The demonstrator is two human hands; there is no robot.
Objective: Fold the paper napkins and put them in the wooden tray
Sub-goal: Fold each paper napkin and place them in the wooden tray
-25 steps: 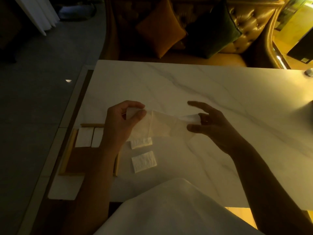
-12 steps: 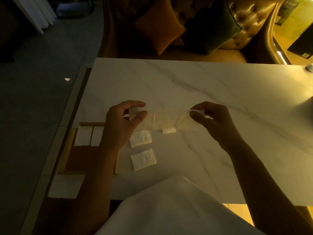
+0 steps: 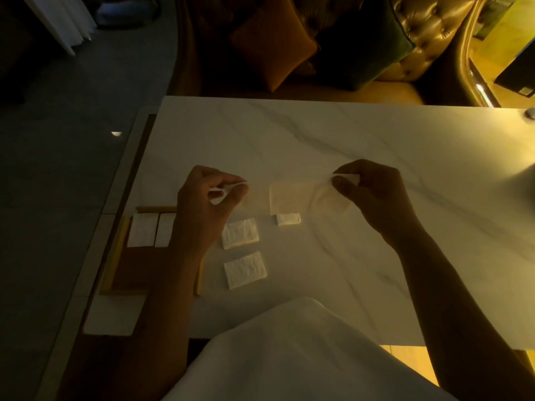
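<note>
A thin paper napkin (image 3: 292,196) is stretched out just above the marble table (image 3: 318,134). My left hand (image 3: 207,206) pinches its left corner and my right hand (image 3: 373,195) pinches its right corner. Below it lie two folded napkins (image 3: 239,233) (image 3: 245,270), and a third small folded piece (image 3: 288,219) peeks out from under the stretched napkin. The wooden tray (image 3: 115,256) sits at the table's left edge, partly under my left forearm, with two folded napkins (image 3: 142,230) at its far end.
A white sheet (image 3: 113,315) lies in front of the tray. White cloth (image 3: 289,357) on my lap fills the bottom. A tufted sofa with an orange cushion (image 3: 272,50) and a dark green one (image 3: 362,47) stands beyond the table's far edge.
My hands have moved apart, the right one going right, and the napkin is now pulled out wider between them. The small folded piece under it has become visible.
</note>
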